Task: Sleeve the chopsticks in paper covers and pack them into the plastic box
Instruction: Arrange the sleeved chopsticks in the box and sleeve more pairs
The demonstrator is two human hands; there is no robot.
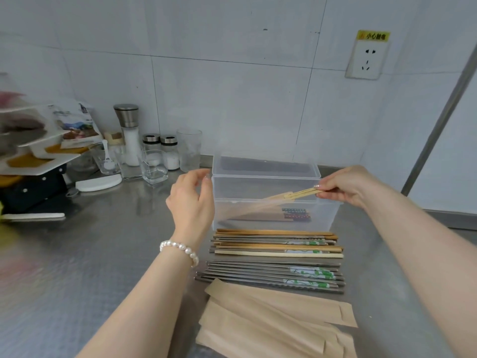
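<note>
A clear plastic box point(273, 177) stands open on the steel counter, with sleeved chopsticks point(289, 214) lying on its bottom. My right hand point(346, 186) pinches the end of a paper-sleeved pair of chopsticks point(294, 195) that slants down into the box over its right rim. My left hand point(192, 200) hovers beside the box's left wall, fingers relaxed and holding nothing. In front of the box lie wooden chopsticks point(276, 245) and metal chopsticks point(273, 276). Brown paper covers point(273, 321) are heaped nearest me.
Salt grinder point(129, 133), shaker jars point(161, 151) and glasses point(189, 149) stand at the back left by the tiled wall. Stacked white trays point(33, 148) with food sit at far left. A wall socket point(366, 59) is up right; a metal pole point(438, 125) runs along the right.
</note>
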